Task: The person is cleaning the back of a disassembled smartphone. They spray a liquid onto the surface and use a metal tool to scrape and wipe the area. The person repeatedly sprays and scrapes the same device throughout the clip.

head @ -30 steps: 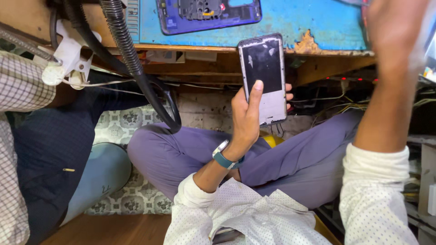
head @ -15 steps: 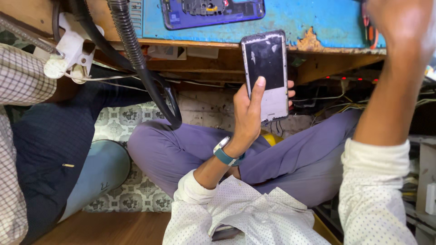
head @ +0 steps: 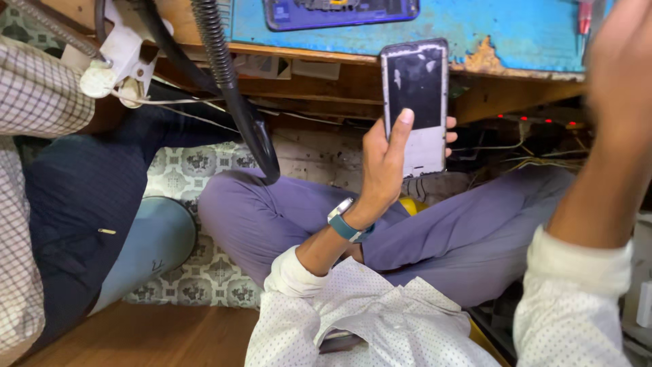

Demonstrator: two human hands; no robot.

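1. The blue-topped bench (head: 516, 34) runs across the top, paint chipped at its edge, a dismantled purple phone (head: 339, 12) lying on it.
2. My crossed legs in purple trousers (head: 462, 231) fill the middle.
3. My right hand (head: 621, 81) is raised close and blurred; I cannot tell its grip.
4. My left hand (head: 387, 166) clasps a smartphone (head: 415, 102) upright below the bench edge, thumb on its dark screen.
5. A blue watch (head: 346, 223) circles that wrist.

A phone repair workshop: opened phone (head: 339, 11) on worn blue workbench (head: 516, 34), tangled wiring (head: 536, 153).
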